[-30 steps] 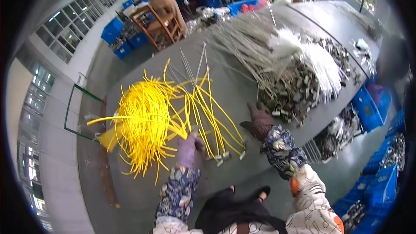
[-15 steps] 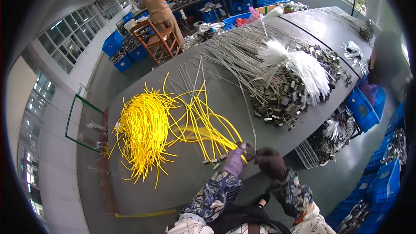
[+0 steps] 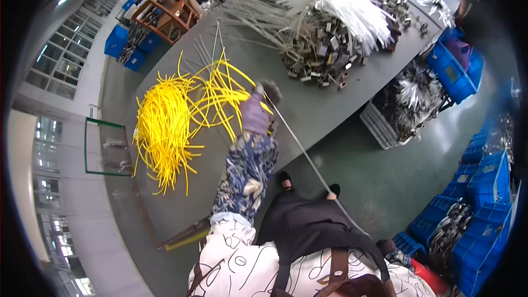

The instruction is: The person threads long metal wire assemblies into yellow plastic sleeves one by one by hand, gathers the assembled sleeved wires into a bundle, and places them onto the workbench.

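My left hand (image 3: pixel 262 105), in a purple and dark glove, is closed around several thin yellow tubes (image 3: pixel 234 94) above the table. A long grey wire (image 3: pixel 301 146) runs from its fingers down to the right, pulled nearly straight. At the wire's lower end is my right hand (image 3: pixel 386 246), in a dark glove beside my right hip, seemingly gripping it; its fingers are hard to make out. Left of my left hand lies a large heap of yellow tubes (image 3: pixel 164 132). Thin bare wires (image 3: pixel 208 49) stick out beyond the loose tubes.
A big pile of wires with metal end pieces (image 3: pixel 324 49) covers the table's far side, topped by a white strip bundle (image 3: pixel 352 8). Under the table's right edge stands a filled grey crate (image 3: pixel 379 126). Blue crates (image 3: pixel 484 231) line the right. A wooden chair (image 3: pixel 168 19) stands far left.
My right hand has swung from beside my left hand down to my right hip, the grey wire now stretched between them. The view has tilted downward, and the tubes moved with my left hand.
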The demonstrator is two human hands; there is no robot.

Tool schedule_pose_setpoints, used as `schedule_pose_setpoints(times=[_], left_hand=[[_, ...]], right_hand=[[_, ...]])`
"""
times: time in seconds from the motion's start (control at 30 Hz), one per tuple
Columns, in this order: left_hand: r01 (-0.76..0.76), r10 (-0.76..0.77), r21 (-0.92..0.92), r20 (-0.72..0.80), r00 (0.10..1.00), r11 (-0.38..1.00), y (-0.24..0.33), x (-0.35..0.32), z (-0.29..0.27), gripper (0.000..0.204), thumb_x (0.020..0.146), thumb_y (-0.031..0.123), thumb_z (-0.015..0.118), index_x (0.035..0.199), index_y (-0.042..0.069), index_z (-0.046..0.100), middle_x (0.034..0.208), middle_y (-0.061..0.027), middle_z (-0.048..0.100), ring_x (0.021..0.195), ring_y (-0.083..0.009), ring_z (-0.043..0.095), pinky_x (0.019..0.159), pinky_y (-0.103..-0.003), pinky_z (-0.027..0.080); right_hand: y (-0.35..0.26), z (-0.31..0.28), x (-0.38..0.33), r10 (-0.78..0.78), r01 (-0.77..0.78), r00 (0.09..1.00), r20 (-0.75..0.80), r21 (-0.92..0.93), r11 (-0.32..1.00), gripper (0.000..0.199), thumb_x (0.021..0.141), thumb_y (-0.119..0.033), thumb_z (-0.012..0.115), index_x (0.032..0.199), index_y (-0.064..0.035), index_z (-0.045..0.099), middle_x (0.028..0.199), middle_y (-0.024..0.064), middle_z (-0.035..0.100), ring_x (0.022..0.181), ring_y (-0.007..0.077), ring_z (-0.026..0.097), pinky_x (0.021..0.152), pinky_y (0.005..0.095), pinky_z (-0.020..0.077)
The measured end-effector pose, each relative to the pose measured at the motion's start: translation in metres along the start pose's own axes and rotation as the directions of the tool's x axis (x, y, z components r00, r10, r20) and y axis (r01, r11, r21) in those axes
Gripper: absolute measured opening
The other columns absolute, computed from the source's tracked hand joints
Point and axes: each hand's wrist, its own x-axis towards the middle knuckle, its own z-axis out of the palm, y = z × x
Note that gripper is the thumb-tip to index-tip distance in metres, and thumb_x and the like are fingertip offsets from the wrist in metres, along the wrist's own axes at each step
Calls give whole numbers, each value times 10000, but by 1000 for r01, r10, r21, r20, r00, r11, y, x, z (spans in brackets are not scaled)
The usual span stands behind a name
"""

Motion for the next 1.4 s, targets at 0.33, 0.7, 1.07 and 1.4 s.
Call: schedule_pose_setpoints(times=[0.33,0.7,1.07,1.4], left_hand=[[-9,8,-5,-151,988,1000,55,4,11,210,936,245,504,987,48,553,933,-159,651,801,-278,655,718,-415,576],[502,-645,485,184,742,716,-88,-167,19,277,856,262,624,951,2,632,882,-118,658,876,-229,627,794,-354,507],[88,62,535,-257,964,840,32,-92,18,229,835,244,600,774,27,639,696,-53,615,607,-136,595,570,-252,498],[493,-121,646,-530,839,583,88,-38,-88,220,862,291,579,789,91,523,562,-9,502,400,-102,431,361,-249,298]], right_hand=[[-27,-6,-1,35,-39,999,28,140,989,247,684,-202,717,895,-76,688,916,106,677,835,251,644,763,383,512],[-33,-7,-1,67,-70,997,33,113,991,226,682,-193,716,871,-72,691,872,108,681,804,249,647,741,379,515],[-269,-21,40,-396,402,914,-89,321,857,170,706,-143,673,830,-27,657,656,65,598,539,168,529,484,304,423],[-528,-45,65,-868,671,366,-335,-551,496,756,708,-212,737,1349,-87,354,1169,223,527,951,311,600,852,391,487]])
